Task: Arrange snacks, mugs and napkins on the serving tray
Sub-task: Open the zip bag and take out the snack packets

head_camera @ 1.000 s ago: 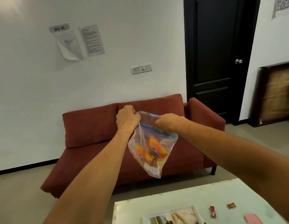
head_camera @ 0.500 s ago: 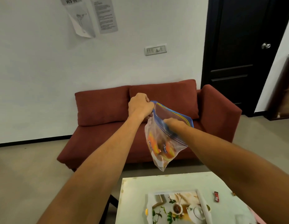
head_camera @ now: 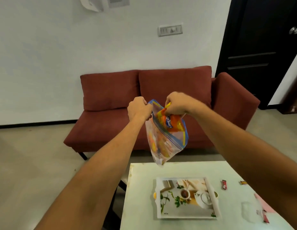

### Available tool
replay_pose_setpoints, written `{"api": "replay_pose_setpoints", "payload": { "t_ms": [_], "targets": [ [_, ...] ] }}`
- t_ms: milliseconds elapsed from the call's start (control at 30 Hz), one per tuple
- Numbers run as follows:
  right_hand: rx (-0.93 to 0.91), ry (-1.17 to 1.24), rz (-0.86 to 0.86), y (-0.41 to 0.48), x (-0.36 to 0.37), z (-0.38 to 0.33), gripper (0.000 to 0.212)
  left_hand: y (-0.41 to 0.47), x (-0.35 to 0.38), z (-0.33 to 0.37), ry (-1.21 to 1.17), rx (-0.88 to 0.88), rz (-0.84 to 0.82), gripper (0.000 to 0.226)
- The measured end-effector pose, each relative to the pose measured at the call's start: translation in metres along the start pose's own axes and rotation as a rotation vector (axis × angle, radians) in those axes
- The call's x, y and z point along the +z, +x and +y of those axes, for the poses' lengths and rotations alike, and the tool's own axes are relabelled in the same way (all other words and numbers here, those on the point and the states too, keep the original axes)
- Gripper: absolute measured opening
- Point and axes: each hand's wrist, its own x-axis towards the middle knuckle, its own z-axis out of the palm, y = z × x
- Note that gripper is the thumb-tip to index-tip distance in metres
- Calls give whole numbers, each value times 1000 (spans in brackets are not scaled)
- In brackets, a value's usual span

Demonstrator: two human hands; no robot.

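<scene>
A clear zip bag (head_camera: 162,146) with a blue seal hangs in the air above the far edge of the white table (head_camera: 141,196). My left hand (head_camera: 139,108) pinches its open rim at the left. My right hand (head_camera: 176,103) grips an orange and yellow snack packet (head_camera: 171,122), which sticks halfway out of the bag's mouth. More orange packets show through the plastic lower down. The serving tray (head_camera: 158,199), white-rimmed with a printed teapot picture, lies on the table below the bag with nothing on it.
A small red sachet (head_camera: 224,184) and a brown wrapped sweet (head_camera: 242,182) lie right of the tray. A clear plastic bag (head_camera: 251,211) and something pink lie near the table's right edge. A red sofa (head_camera: 111,97) stands behind the table, a black door (head_camera: 254,47) at the right.
The view has tilted down, bringing the tray into full sight. My right hand went into the bag and has lifted an orange snack packet partly out of it. My left hand still holds the rim.
</scene>
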Motion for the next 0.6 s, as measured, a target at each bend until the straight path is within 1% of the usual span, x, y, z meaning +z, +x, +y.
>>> {"api": "replay_pose_setpoints", "payload": {
  "t_ms": [67,167,267,333,400,467,533,600],
  "targets": [
    [21,111,13,-2,-2,10,10,0,7,-26,8,-5,-3,9],
    [93,279,15,-3,-5,39,17,0,12,-71,1,-55,-5,8],
    [196,493,85,2,4,82,17,5,20,-114,21,-90,16,9],
    [289,598,145,8,23,113,16,7,25,-139,36,-110,30,7],
    [395,650,178,17,61,141,16,8,34,-165,34,-158,28,7],
    [524,677,185,24,115,170,17,4,42,-189,-9,-233,22,16],
    [647,641,120,29,183,198,20,-4,50,-211,-16,-281,37,22],
    [755,580,11,27,252,222,13,-12,61,-233,-40,-307,26,20]
  ]
}}
